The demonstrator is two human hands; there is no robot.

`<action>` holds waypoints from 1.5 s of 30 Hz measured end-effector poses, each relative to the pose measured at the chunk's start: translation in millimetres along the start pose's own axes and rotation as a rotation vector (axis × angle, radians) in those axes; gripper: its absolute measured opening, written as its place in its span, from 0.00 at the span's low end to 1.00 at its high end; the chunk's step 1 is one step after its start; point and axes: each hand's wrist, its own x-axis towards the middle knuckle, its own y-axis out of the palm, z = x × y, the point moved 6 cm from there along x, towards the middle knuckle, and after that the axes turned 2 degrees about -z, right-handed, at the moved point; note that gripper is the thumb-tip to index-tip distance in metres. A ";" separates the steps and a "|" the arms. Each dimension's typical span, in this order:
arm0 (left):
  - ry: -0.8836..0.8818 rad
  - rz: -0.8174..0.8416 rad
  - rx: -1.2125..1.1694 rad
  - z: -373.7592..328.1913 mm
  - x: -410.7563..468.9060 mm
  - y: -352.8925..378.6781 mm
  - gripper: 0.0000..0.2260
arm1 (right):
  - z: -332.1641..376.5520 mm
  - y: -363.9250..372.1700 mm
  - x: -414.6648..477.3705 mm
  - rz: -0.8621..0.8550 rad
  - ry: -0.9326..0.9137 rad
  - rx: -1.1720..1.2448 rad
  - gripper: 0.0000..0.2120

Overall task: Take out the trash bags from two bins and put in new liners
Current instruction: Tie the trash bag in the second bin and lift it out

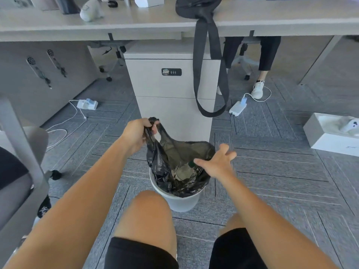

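A small white bin [179, 202] stands on the carpet just in front of my knees. A black trash bag [165, 171] sits inside it, with a bottle and other rubbish showing through its mouth. My left hand [138, 133] grips the bag's left edge and holds that bunched part lifted above the rim. My right hand [219, 162] hovers with spread fingers over the bag's right edge, slightly blurred, holding nothing.
A white drawer cabinet [167, 90] stands right behind the bin, under the desk [116, 22], with a black bag strap [209, 78] hanging beside it. Power strips [87, 104] and cables lie on the floor. A seated person's legs [266, 61] are at the right; an open white box [334, 133] is further right.
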 end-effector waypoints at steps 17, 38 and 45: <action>0.274 -0.274 0.264 41.9 -9.9 -4.3 0.27 | 60.2 -21.3 -21.5 0.223 -0.416 -0.031 0.09; 0.222 0.121 0.470 61.0 43.3 83.0 0.15 | 86.6 -22.6 -16.0 0.231 -0.784 -0.518 0.07; 0.196 0.237 1.132 65.8 52.0 92.1 0.14 | 115.9 -4.9 -13.1 0.205 -0.922 -0.506 0.07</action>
